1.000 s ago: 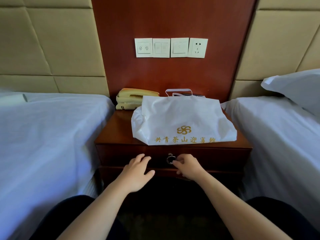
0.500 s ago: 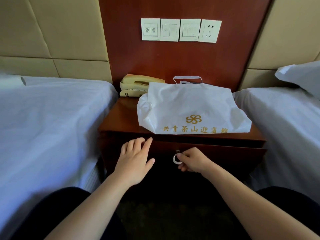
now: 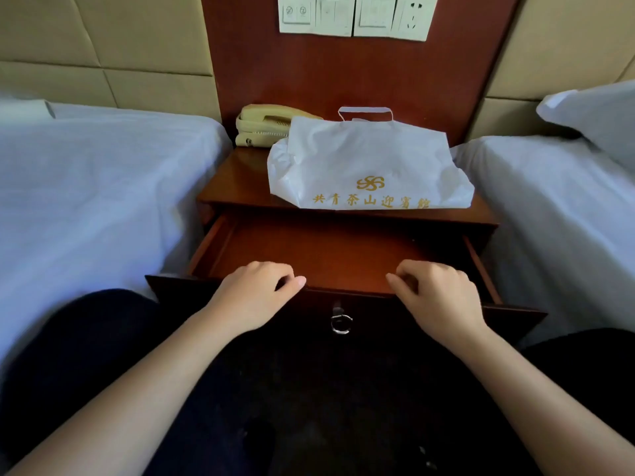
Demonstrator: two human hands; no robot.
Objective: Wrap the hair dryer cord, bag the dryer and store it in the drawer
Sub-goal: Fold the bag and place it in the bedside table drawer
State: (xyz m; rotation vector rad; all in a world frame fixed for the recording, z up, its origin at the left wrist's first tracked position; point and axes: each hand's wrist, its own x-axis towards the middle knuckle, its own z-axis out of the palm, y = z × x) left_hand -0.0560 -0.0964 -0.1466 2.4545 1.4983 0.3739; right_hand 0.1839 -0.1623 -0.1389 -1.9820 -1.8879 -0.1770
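A white plastic bag (image 3: 371, 166) with gold print and a loop handle lies bulging on the wooden nightstand (image 3: 237, 180); its contents are hidden. Below it the drawer (image 3: 343, 249) stands pulled out, its reddish bottom bare. A metal ring pull (image 3: 341, 321) hangs free on the dark drawer front. My left hand (image 3: 254, 293) and my right hand (image 3: 436, 297) sit over the front edge of the drawer, one on each side of the pull, fingers loosely curled and holding nothing.
A beige telephone (image 3: 264, 127) sits at the back left of the nightstand, beside the bag. White-sheeted beds flank the nightstand on the left (image 3: 96, 187) and right (image 3: 556, 207), with a pillow (image 3: 598, 115) on the right one. Wall switches (image 3: 354, 15) sit above.
My right hand pulled the ring and the drawer slid out towards me, then let the ring go. Both hands now sit at the drawer's front edge.
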